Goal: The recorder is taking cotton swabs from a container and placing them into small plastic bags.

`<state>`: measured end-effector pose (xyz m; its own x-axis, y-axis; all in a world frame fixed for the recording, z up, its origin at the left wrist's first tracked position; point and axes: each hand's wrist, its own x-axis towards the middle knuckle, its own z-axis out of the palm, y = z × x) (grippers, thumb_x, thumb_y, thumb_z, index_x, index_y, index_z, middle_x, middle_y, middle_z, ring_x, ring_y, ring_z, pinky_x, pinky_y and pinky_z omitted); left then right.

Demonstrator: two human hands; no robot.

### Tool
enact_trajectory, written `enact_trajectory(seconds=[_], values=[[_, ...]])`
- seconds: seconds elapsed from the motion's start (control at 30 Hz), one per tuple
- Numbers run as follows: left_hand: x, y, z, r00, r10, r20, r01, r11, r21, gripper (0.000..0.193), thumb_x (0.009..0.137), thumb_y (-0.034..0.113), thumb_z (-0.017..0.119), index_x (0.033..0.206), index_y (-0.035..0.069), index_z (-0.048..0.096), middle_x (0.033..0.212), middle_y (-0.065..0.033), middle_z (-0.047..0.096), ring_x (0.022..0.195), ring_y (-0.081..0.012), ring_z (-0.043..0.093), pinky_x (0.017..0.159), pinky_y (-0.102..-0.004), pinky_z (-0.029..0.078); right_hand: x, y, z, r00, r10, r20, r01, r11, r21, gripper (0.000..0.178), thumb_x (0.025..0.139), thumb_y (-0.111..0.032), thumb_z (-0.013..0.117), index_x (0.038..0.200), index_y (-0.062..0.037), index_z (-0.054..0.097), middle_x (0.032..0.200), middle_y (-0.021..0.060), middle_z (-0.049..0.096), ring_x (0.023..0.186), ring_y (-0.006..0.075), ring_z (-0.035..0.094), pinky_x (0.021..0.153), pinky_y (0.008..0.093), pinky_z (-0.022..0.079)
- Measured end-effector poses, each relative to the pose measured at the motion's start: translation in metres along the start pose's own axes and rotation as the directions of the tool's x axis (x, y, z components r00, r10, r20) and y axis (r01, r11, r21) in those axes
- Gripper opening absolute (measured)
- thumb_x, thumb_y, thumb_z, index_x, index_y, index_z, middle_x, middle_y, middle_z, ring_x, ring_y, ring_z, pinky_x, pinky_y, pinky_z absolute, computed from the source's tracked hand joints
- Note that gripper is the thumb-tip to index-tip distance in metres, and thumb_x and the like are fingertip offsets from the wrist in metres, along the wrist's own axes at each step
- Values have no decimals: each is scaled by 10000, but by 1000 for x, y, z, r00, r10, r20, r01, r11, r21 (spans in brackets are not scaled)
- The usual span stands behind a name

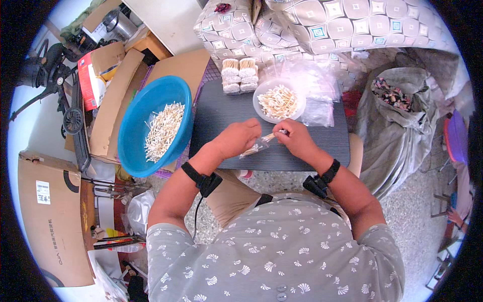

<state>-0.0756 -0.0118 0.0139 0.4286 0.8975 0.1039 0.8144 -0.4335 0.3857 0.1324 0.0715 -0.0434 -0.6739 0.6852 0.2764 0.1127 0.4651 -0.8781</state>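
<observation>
Over the front part of a dark table [214, 110], my left hand [238, 140] is closed on a small clear plastic bag [257, 147]. My right hand [298, 141] pinches a small bunch of cotton swabs [269, 137], whose near ends lie at the bag's mouth. How far they reach inside is hard to make out. Just beyond my hands stands a white bowl [300, 111] heaped with loose cotton swabs [276, 102]. Packed bundles of swabs [240, 75] are stacked behind it to the left. A spread of flat clear bags [319, 93] lies to the bowl's right.
Left of the table, a large blue basin [132, 136] holds many loose swabs. Cardboard boxes [50, 221] and a folded scooter [75, 121] crowd the left side. A patterned covered sofa [347, 25] borders the far side, and a grey sack [397, 141] stands at right.
</observation>
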Motion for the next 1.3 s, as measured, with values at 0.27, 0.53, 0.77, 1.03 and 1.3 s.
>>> enact_trajectory(seconds=[0.27,0.53,0.77,1.03,1.3], values=[[2,0,3,997,0,78,2,1000,-26,87,799,69,525,865,45,475,862,-153,486,816,-386,536,686,-465,448,2,-7,-3,997,-74,19,75,992,-98,91,805,-109,618,862,-39,612,848,139,612,799,312,602,715,377,477],[3,-7,8,990,-30,140,37,998,-44,118,816,80,529,928,45,515,901,-161,514,853,-390,545,734,-466,455,1,-2,2,996,-84,14,85,992,-96,94,800,-112,610,859,-39,617,832,143,613,796,315,605,716,382,478],[4,-15,14,980,-59,189,49,997,58,208,769,68,579,977,81,575,959,-144,530,900,-369,553,770,-451,470,-5,16,8,1000,-9,-4,8,999,-40,95,787,-105,619,840,-25,616,794,138,608,772,299,611,688,376,478],[10,-25,39,977,7,213,-8,1000,5,256,737,57,595,986,116,602,962,-117,535,935,-331,547,788,-426,470,-31,38,-5,975,222,11,-220,956,194,70,809,-76,626,844,-18,611,779,83,590,622,167,598,575,299,472],[30,-16,45,941,-58,333,36,997,72,145,826,179,509,880,75,595,921,-145,536,871,-332,564,739,-417,454,-44,51,-12,989,149,8,-149,982,117,86,837,-92,624,858,-10,610,793,71,579,599,125,591,544,262,465]])
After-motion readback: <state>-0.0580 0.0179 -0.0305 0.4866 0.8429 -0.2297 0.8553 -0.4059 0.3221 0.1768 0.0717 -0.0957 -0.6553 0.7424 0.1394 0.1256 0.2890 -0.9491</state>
